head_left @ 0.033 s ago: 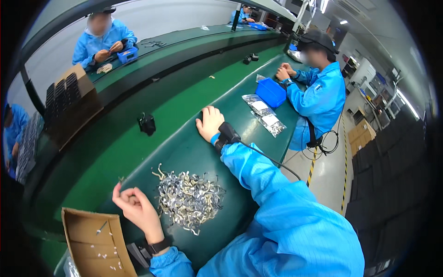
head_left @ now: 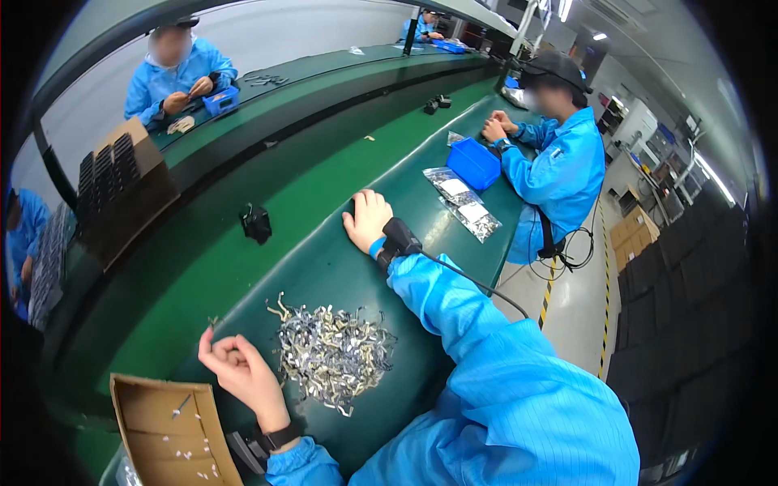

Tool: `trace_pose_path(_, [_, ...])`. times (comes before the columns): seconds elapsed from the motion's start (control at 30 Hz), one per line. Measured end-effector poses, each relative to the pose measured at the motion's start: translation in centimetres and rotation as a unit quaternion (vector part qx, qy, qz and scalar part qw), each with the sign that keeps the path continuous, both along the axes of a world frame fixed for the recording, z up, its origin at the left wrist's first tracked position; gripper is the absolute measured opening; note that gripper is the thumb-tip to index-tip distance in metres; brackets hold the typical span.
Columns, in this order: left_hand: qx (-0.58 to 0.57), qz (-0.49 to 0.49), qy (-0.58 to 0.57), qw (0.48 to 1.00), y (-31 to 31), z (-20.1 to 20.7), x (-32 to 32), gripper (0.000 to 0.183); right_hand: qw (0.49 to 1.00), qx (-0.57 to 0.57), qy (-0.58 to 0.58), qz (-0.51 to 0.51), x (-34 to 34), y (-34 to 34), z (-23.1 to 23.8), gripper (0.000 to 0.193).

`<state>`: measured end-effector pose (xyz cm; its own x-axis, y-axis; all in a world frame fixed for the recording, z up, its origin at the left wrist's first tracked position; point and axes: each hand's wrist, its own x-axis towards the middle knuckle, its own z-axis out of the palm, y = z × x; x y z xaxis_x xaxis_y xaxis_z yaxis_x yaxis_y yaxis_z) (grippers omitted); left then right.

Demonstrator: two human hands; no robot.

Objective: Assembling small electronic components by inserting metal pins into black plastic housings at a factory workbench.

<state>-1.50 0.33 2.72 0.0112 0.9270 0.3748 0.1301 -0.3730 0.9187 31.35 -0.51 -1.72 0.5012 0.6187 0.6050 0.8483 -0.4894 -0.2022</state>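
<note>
The left hand's (head_left: pixel 247 377) grip is loosely curled, a small piece (head_left: pixel 213 321) at its fingertip; whether it is pinched I cannot tell. The right hand (head_left: pixel 371 220) rests on the desk (head_left: pixel 324 271), thumb apart from fingers. The strips (head_left: pixel 334 356) lie heaped just right of the left hand

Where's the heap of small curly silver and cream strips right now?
In the head view, the heap lies left of centre on the dark green tabletop, just right of the person's bare left hand and left of the blue right sleeve.
</note>
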Motion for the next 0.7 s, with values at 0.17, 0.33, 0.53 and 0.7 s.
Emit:
trace_pose_path(0.17, [-0.058, 0.007, -0.009, 0.998, 0.4, 0.4, -0.5, 0.04, 1.0, 0.021, -0.01, 0.009, 0.0, 0.0, 0.3, 0.038])
trace_pose_path(0.33, [-0.067, 0.004, -0.012, 0.998, 0.7, 0.4, -0.2, 0.039, 0.999, 0.024, 0.018, 0.023, -0.3, -0.1, 0.6, 0.038])
trace_pose_path(0.53, [-0.103, 0.008, -0.02, 0.994, 0.6, 0.2, 0.0, 0.038, 0.998, 0.025, 0.039, 0.045, -0.4, -0.4, 1.1, 0.037])
trace_pose_path(0.7, [-0.099, 0.005, -0.011, 0.995, 0.5, -0.2, 0.1, 0.038, 0.996, 0.04, 0.07, 0.042, 0.4, -0.3, 1.3, 0.037])
